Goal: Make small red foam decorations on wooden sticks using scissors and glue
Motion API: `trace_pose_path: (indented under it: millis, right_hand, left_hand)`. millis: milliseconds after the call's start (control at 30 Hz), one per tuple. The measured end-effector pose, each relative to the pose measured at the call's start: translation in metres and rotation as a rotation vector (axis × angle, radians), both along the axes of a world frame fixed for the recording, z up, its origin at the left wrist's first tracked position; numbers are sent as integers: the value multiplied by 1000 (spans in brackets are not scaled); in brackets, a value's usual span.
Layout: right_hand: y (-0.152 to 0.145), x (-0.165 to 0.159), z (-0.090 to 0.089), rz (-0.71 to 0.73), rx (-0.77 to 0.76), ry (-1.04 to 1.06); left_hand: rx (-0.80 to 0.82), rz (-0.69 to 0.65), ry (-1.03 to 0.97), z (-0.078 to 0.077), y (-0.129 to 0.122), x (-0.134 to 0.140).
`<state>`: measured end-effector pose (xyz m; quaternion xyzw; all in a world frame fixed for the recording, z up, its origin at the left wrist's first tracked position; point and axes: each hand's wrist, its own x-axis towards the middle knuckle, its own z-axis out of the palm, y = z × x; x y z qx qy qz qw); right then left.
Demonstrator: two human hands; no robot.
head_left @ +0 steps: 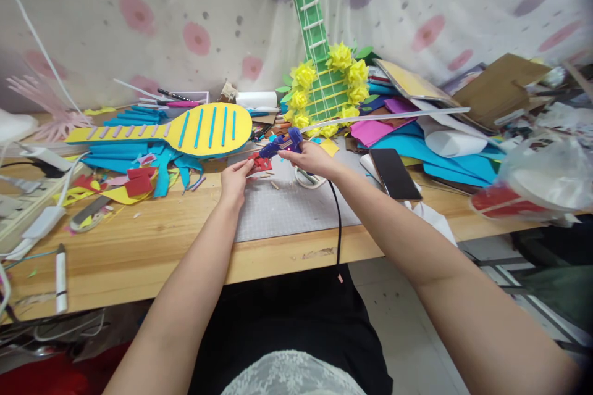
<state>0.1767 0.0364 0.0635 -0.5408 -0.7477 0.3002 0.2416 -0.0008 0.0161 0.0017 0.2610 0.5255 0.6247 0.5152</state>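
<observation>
1. A wooden table edge lies nearest; a grey cutting mat is laid on it.
2. A small red foam piece is pinched by the left hand above the mat.
3. A blue glue gun is gripped by the right hand, nozzle touching the red piece.
4. A black phone lies to the right.
5. A yellow foam paddle and green guitar model are seen behind.

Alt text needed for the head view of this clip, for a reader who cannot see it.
A person's right hand holds a blue glue gun against a small red foam piece pinched in the left hand, above a grey cutting mat on a cluttered wooden table. A yellow foam paddle shape, a green foam guitar with yellow flowers and a black phone lie nearby.
</observation>
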Motion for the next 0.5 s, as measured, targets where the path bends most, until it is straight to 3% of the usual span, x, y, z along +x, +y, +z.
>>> trace_pose_path:
  millis: [500]
  right_hand:
    - [5, -3, -1, -2, 8, 11]
  left_hand:
    - [16, -20, 43, -2, 0, 1]
